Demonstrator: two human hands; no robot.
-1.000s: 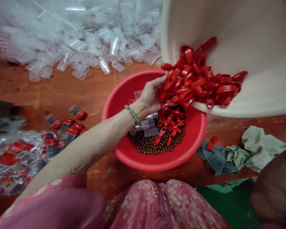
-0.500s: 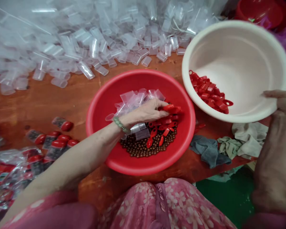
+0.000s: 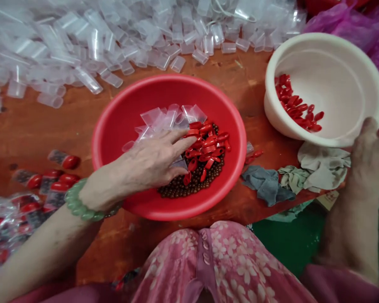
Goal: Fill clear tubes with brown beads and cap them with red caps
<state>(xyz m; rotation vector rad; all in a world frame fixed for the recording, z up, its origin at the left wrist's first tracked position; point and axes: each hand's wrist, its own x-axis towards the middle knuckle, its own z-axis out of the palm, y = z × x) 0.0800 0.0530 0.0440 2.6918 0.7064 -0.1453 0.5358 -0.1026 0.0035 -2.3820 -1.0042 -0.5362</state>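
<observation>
My left hand, with a green bead bracelet at its wrist, reaches over a red basin. Its fingers are spread, the tips beside a heap of red plastic caps; nothing shows gripped in them. Clear plastic sleeves lie beyond that hand, and small brown balls cover the basin's bottom. At the near right rim of a cream basin, my right hand is closed, its thumb over the edge; its other fingers are hidden. More red caps sit in the cream basin's left side.
Clear sleeves are piled along the back of the wooden table. Filled, red-capped containers and plastic bags lie at left. Crumpled cloths and a few loose red caps are right of the red basin. A purple bag stands back right.
My left hand has let go of red caps and drawn back left, its fingers opening. The cream basin has moved right, away from the red basin, with my right hand still at its rim.
</observation>
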